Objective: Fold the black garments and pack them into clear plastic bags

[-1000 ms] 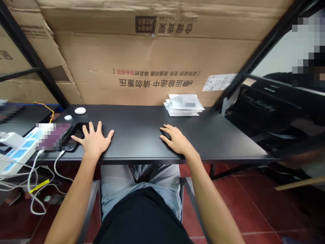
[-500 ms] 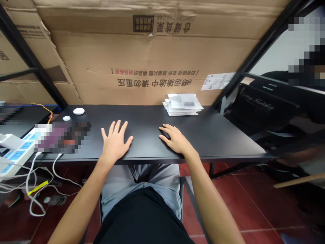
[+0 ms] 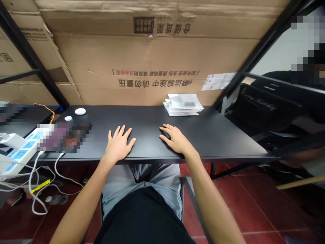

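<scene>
A large corrugated cardboard carton [image 3: 149,57], printed with upside-down Chinese lettering, fills the wall behind a black tabletop [image 3: 215,142], framed by black metal shelf uprights [image 3: 33,56], above a red tile floor [image 3: 241,206]. A seated person in light denim jeans [image 3: 119,191] rests both bare hands on the tabletop near its front edge, well apart. The left hand [image 3: 118,145] lies palm down, fingers spread wide and holding nothing, just beside a pixelated, unidentifiable object [image 3: 63,137]. The right hand [image 3: 176,139] lies palm down, fingers lightly curved and also empty, nearest a stack of white paper packets [image 3: 183,104] at the back edge. A white power strip [image 3: 21,150] sits at the tabletop's left end, trailing white cables [image 3: 33,189] that carry a yellow tag [image 3: 40,186]. Beyond it lie a white disc [image 3: 80,111] and a smaller white disc [image 3: 68,118].
</scene>
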